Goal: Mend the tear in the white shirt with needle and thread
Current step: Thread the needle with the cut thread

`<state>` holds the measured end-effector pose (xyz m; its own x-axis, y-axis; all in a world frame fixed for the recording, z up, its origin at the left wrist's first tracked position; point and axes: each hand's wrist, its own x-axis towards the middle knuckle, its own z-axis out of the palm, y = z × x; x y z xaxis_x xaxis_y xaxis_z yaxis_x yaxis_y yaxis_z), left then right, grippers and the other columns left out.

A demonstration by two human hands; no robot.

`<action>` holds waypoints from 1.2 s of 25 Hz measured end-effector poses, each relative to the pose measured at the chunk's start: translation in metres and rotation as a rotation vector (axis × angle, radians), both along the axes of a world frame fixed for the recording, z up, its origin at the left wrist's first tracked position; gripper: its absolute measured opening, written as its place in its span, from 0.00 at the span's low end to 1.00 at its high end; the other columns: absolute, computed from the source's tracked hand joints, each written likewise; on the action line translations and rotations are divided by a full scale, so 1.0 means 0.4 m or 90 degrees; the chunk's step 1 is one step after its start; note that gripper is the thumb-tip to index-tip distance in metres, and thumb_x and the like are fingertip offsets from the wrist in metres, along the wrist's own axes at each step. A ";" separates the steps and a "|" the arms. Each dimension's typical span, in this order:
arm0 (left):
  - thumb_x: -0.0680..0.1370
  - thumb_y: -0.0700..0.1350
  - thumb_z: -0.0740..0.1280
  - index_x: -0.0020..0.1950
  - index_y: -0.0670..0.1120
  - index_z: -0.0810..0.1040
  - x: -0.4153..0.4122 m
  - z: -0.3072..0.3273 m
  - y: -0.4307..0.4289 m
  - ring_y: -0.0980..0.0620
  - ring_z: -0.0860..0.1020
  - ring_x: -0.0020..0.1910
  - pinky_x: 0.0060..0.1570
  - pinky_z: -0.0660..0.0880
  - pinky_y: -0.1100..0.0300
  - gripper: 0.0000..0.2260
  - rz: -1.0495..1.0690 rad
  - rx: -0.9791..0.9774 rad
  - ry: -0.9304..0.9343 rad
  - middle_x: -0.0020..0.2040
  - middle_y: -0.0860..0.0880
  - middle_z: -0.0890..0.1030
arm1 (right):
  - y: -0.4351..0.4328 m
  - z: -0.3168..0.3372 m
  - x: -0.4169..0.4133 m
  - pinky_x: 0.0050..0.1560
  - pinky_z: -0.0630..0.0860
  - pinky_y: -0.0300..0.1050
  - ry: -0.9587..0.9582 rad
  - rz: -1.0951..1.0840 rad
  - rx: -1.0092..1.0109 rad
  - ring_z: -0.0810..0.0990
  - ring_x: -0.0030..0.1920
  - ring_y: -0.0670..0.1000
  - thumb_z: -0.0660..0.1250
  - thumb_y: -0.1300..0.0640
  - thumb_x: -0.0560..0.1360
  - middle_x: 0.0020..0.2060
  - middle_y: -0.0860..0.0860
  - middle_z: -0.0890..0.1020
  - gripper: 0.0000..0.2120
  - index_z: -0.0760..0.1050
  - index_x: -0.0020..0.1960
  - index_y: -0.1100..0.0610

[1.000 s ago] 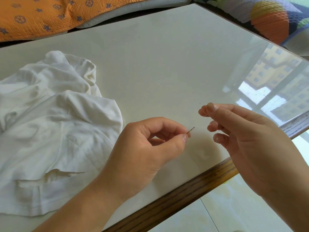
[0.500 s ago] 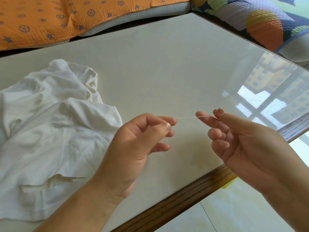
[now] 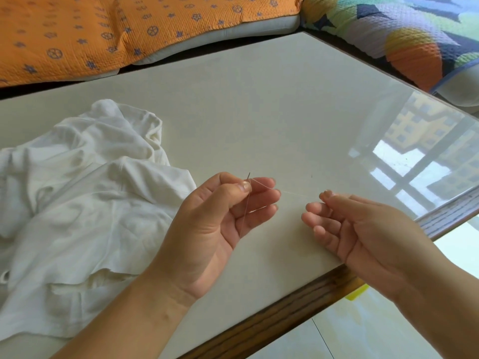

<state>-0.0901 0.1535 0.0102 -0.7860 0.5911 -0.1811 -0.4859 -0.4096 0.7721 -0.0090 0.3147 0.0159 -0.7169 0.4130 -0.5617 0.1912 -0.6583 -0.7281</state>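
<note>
Two hands are working right of the white shirt: my left hand is pinching the needle near-upright, my right hand is pinching thread running sideways; the left is nearer the tear.

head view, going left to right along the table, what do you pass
white shirt → left hand pinching the needle → thread → right hand → window reflection on the table

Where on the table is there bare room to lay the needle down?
The table is bare from the white shirt rightward to its far and right edges. It is crowded at the left, under the shirt, and near the front edge, under both hands.
</note>
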 end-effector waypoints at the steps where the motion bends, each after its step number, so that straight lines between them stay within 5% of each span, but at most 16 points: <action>1: 0.72 0.38 0.64 0.31 0.48 0.80 0.000 0.001 -0.001 0.51 0.85 0.41 0.39 0.81 0.61 0.11 0.003 -0.004 0.004 0.44 0.44 0.85 | 0.000 -0.001 0.000 0.26 0.78 0.37 -0.008 0.010 0.024 0.82 0.28 0.51 0.60 0.63 0.81 0.30 0.56 0.80 0.04 0.72 0.50 0.63; 5: 0.71 0.39 0.64 0.32 0.49 0.78 -0.002 0.007 -0.009 0.52 0.85 0.39 0.33 0.79 0.64 0.10 0.010 -0.013 0.014 0.47 0.45 0.86 | -0.006 -0.002 -0.001 0.25 0.76 0.39 -0.052 0.060 0.164 0.82 0.27 0.51 0.61 0.60 0.81 0.30 0.56 0.81 0.05 0.72 0.50 0.62; 10: 0.71 0.38 0.64 0.31 0.48 0.80 -0.004 0.003 -0.008 0.51 0.83 0.35 0.35 0.80 0.62 0.11 0.023 -0.024 0.067 0.36 0.46 0.83 | 0.012 0.002 -0.016 0.31 0.72 0.43 -0.197 0.244 0.569 0.76 0.23 0.46 0.63 0.51 0.80 0.30 0.50 0.84 0.07 0.77 0.48 0.53; 12: 0.72 0.38 0.64 0.31 0.48 0.81 -0.007 -0.002 -0.009 0.51 0.83 0.34 0.37 0.80 0.61 0.11 0.022 -0.040 0.095 0.35 0.46 0.82 | 0.038 0.007 -0.025 0.32 0.70 0.42 -0.212 0.192 0.722 0.76 0.24 0.42 0.63 0.47 0.79 0.32 0.49 0.84 0.07 0.76 0.52 0.49; 16: 0.71 0.38 0.66 0.33 0.46 0.82 -0.006 -0.008 -0.013 0.49 0.82 0.34 0.37 0.80 0.60 0.09 -0.001 -0.094 0.136 0.36 0.44 0.82 | 0.030 0.044 -0.021 0.37 0.72 0.34 0.072 -0.016 0.893 0.79 0.39 0.46 0.66 0.51 0.77 0.45 0.44 0.79 0.05 0.78 0.52 0.45; 18: 0.72 0.38 0.69 0.35 0.45 0.83 -0.004 -0.009 -0.016 0.48 0.83 0.35 0.38 0.80 0.60 0.07 -0.022 -0.133 0.163 0.37 0.43 0.83 | -0.005 0.058 -0.016 0.41 0.72 0.31 0.209 0.086 0.933 0.78 0.42 0.44 0.68 0.52 0.76 0.48 0.42 0.78 0.07 0.80 0.52 0.44; 22: 0.70 0.42 0.71 0.40 0.43 0.84 0.002 -0.002 -0.019 0.48 0.83 0.37 0.40 0.80 0.60 0.04 -0.055 -0.183 0.184 0.38 0.42 0.83 | -0.034 0.046 -0.021 0.44 0.75 0.36 0.238 0.314 0.907 0.79 0.45 0.44 0.68 0.54 0.76 0.48 0.40 0.80 0.08 0.83 0.53 0.44; 30: 0.71 0.41 0.68 0.38 0.45 0.85 -0.008 -0.007 -0.019 0.49 0.84 0.36 0.38 0.80 0.60 0.07 -0.066 -0.165 0.134 0.38 0.43 0.84 | -0.031 0.053 -0.027 0.42 0.74 0.31 0.175 0.317 0.937 0.79 0.41 0.42 0.70 0.54 0.74 0.37 0.40 0.81 0.05 0.82 0.43 0.45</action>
<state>-0.0933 0.1458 0.0074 -0.7606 0.6248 -0.1761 -0.3341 -0.1442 0.9314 -0.0197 0.3023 0.0371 -0.9504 0.1585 0.2678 -0.0766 0.7149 -0.6950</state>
